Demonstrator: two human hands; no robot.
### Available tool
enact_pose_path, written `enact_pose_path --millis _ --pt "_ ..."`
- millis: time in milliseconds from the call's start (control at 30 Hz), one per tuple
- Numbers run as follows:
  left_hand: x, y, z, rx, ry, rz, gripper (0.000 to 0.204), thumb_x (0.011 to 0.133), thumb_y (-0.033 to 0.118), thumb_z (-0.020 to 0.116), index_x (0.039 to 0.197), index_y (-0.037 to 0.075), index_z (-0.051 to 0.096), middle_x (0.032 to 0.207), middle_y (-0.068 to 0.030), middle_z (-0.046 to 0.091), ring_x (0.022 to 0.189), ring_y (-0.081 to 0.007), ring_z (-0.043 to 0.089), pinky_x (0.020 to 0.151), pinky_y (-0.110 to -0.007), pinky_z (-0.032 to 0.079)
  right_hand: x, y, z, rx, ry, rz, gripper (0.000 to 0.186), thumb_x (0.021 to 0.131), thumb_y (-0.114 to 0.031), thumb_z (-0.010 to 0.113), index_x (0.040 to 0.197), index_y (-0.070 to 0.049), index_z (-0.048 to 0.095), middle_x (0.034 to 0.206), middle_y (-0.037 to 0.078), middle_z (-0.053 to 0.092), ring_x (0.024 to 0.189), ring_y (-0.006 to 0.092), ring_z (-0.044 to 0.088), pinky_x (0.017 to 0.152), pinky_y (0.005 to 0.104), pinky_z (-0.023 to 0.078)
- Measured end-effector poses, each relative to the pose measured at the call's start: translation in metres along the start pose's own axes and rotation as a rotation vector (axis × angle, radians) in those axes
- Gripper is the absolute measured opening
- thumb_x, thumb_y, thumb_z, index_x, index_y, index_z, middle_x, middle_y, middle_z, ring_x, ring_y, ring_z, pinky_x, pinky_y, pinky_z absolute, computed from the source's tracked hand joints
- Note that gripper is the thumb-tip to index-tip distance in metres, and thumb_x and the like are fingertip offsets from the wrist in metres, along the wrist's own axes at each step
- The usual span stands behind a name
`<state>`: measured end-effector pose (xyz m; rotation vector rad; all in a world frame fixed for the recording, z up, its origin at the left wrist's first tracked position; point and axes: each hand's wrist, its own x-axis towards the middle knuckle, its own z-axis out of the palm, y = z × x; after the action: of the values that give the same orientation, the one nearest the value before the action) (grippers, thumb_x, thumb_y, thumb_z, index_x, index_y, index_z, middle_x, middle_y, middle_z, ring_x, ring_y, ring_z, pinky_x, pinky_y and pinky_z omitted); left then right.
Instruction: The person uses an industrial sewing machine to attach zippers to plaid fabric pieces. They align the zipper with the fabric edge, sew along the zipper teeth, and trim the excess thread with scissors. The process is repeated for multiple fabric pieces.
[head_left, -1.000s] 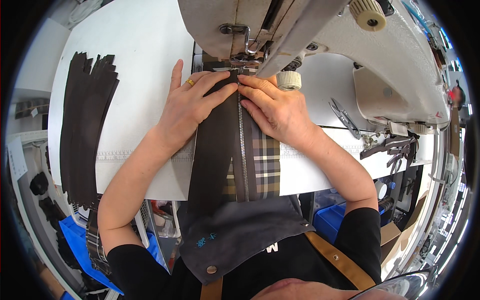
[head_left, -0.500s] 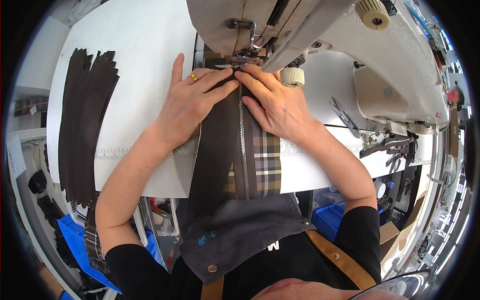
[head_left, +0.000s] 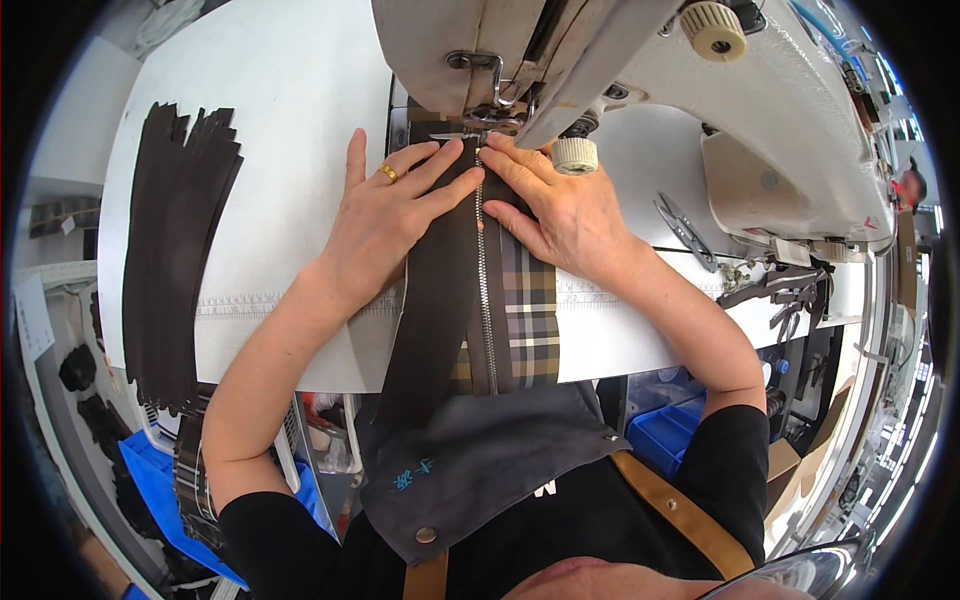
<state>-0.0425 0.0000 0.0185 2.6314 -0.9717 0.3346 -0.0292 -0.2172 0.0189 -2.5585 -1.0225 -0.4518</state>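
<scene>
My left hand [head_left: 388, 218] lies on a dark brown fabric strip [head_left: 432, 290], its fingers spread and pressing lightly beside a metal-toothed zipper [head_left: 482, 275]. Across the zipper, my right hand [head_left: 572, 215] rests with fingers stretched forward and thumb apart, fingertips close to the presser foot [head_left: 490, 122] of a white sewing machine [head_left: 640, 60]. Beneath the strip and zipper is plaid fabric [head_left: 533, 325], in brown, yellow and grey, showing mostly right of the zipper. The work runs from under the machine head to the table's front edge. My right palm hides part of the fabric.
A stack of dark zipper tapes or strips [head_left: 172, 260] lies at left on the white table [head_left: 275, 130]. Thread snips [head_left: 686, 230] and dark scraps [head_left: 790, 290] lie at right. A ruler scale [head_left: 240, 304] crosses the table. Blue bins [head_left: 665, 437] stand below.
My left fingers have drawn slightly back from the presser foot and spread a little, showing more of the zipper between the hands. The whole view has shifted slightly.
</scene>
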Motion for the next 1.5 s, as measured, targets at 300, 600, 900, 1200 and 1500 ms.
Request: enact_pose_path --millis 300,600,900,1200,1500 --pt "0.001 -0.002 0.003 0.009 0.013 0.000 0.045 0.078 0.014 0.063 0.122 0.021 0.059 0.132 -0.0016 0.053 0.120 -0.0187 0.049 0.106 -0.064 0.016 -0.001 0.001 0.002 -0.006 0.012 0.003 0.032 0.081 -0.031 0.066 0.096 -0.003 0.064 0.095 0.013 0.064 0.106 0.0293 0.055 0.086 0.0392 0.041" --pt "-0.002 -0.004 0.006 0.017 0.047 0.016 0.043 0.080 0.016 0.061 0.122 0.022 0.060 0.130 -0.0010 0.054 0.119 -0.0180 0.049 0.106 -0.063 0.017 -0.001 0.002 0.003 0.021 0.036 -0.003 0.030 0.080 -0.030 0.067 0.094 -0.003 0.064 0.097 0.014 0.064 0.105 0.0310 0.055 0.087 0.0401 0.042" --pt "0.001 -0.002 -0.001 -0.009 -0.014 -0.020 0.047 0.075 0.014 0.064 0.121 0.022 0.060 0.132 -0.0014 0.052 0.114 -0.0237 0.050 0.104 -0.067 0.017 -0.002 0.000 -0.002 0.039 -0.019 0.001 0.037 0.081 -0.035 0.066 0.099 -0.003 0.063 0.098 0.015 0.063 0.108 0.0336 0.053 0.089 0.0417 0.040" --pt "0.008 -0.005 0.000 -0.030 -0.015 -0.018 0.054 0.072 0.012 0.068 0.124 0.023 0.058 0.133 -0.0035 0.052 0.116 -0.0260 0.048 0.105 -0.065 0.017 -0.006 0.008 -0.018 -0.013 0.028 -0.012 0.041 0.077 -0.034 0.070 0.103 -0.004 0.064 0.107 0.012 0.063 0.108 0.0324 0.052 0.089 0.0432 0.040" --pt "0.007 -0.007 0.001 -0.090 0.009 -0.016 0.048 0.077 0.017 0.068 0.123 0.024 0.059 0.132 -0.0038 0.054 0.117 -0.0250 0.049 0.107 -0.062 0.015 -0.131 0.214 -0.310 -0.274 0.897 0.672 0.036 0.091 -0.025 0.059 0.117 -0.001 0.060 0.115 0.013 0.061 0.100 0.0222 0.061 0.083 0.0323 0.051"
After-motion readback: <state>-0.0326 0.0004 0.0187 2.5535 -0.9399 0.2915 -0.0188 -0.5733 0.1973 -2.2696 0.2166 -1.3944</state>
